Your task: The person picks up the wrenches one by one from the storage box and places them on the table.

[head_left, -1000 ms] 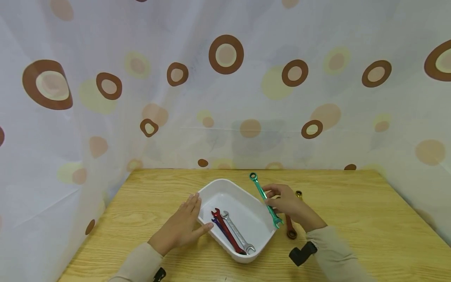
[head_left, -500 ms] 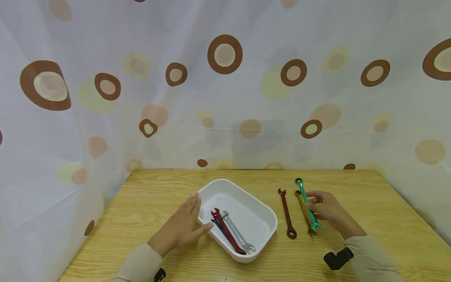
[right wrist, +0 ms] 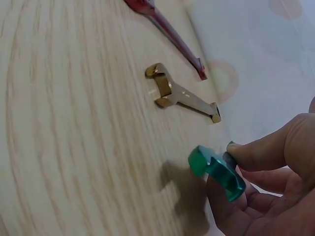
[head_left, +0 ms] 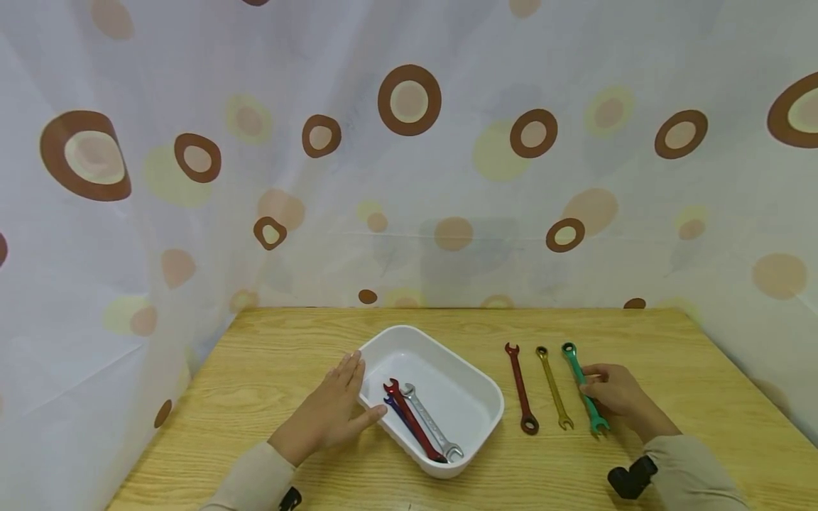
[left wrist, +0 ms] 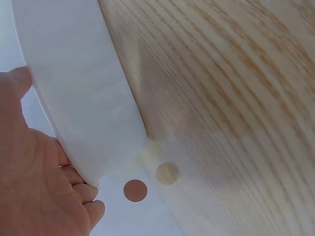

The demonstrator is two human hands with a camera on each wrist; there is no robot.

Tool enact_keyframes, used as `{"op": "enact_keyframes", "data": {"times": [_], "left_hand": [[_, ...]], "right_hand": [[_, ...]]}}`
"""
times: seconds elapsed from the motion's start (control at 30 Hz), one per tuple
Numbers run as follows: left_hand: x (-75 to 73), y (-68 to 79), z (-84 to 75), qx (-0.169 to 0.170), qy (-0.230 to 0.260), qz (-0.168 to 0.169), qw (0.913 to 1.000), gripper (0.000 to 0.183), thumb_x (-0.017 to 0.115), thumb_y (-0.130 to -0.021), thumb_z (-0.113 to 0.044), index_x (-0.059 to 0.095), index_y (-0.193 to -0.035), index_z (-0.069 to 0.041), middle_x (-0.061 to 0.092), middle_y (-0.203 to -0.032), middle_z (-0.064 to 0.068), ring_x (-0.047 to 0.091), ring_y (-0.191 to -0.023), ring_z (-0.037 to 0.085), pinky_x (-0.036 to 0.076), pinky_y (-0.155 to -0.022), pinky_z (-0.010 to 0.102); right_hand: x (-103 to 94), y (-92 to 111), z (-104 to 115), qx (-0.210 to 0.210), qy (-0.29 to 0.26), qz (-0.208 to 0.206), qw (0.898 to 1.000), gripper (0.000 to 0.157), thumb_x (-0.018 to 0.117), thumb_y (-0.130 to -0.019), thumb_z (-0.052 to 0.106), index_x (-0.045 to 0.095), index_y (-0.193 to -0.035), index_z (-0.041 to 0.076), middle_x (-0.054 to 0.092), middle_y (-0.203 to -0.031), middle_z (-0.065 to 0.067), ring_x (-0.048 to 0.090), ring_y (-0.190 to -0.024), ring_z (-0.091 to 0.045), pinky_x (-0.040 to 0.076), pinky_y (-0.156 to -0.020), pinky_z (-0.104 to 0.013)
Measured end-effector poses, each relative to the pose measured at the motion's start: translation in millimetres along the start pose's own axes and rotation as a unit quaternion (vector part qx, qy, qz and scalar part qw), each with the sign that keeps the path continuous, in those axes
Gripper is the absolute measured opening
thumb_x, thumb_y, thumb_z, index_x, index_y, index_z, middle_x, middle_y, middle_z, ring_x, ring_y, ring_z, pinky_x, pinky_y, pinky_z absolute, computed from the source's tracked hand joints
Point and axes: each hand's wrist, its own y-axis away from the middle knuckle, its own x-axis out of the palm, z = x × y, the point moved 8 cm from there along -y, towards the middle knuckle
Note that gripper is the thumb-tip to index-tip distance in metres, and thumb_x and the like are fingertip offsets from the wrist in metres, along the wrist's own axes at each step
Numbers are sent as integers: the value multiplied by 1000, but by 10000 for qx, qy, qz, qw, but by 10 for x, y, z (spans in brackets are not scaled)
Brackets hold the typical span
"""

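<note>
My right hand [head_left: 615,392] pinches a green combination wrench [head_left: 576,367] between thumb and fingers, at the right of the table. In the right wrist view the green wrench's open end [right wrist: 216,172] points toward the camera, its shadow on the wood beside it. My left hand [head_left: 327,413] rests at the left edge of a white tray [head_left: 447,380], fingers fairly straight against the rim. The left wrist view has the tray's outer wall [left wrist: 88,98] beside that hand. Inside the tray lie a red wrench [head_left: 415,422], a silver wrench [head_left: 428,419] and a purple-blue wrench [head_left: 397,410].
A dark red wrench [head_left: 519,383] and a gold wrench [head_left: 553,387] lie on the wooden table [head_left: 294,333] between the tray and my right hand, roughly side by side. Behind the table hangs a white curtain [head_left: 409,177] with round patterns.
My right hand has carried the green wrench rightward from the tray's right edge, past the dark red and gold wrenches, and lowered it. The left hand and tray stay put.
</note>
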Motion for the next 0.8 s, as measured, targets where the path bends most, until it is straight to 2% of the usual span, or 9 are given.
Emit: {"op": "enact_keyframes", "data": {"times": [0.17,0.43,0.63,0.8], "left_hand": [[15,6,-17,40,74,64,9999,95,35,-92,-70,24,-148,7,15,-157,21,13,-145,36,21,-114,51],[-11,13,-15,35,56,-17,10000,94,35,-93,-68,23,-148,7,15,-157,22,14,-145,36,21,-114,51],[-25,9,-3,38,15,-37,10000,94,34,-92,-69,24,-148,7,16,-157,22,14,-145,36,22,-114,52],[-22,7,2,47,18,-35,10000,95,34,-93,-69,23,-148,7,16,-157,22,14,-145,37,22,-114,52]], "right_hand": [[12,-14,-95,96,319,-138,9993,45,56,-92,6,45,-128,-20,51,-118,-40,51,-107,-52,51,-80,-49],[-23,-29,1,-292,1036,-369,9935,45,61,-88,7,50,-123,-19,61,-104,-33,60,-92,-44,52,-73,-49],[-43,-37,58,-335,1321,-470,9896,44,61,-87,6,52,-122,-19,65,-98,-27,63,-83,-35,50,-61,-38],[-29,-56,59,-286,1485,-454,9875,43,60,-88,6,52,-122,-18,64,-99,-28,61,-74,-26,44,-54,-32]]}}
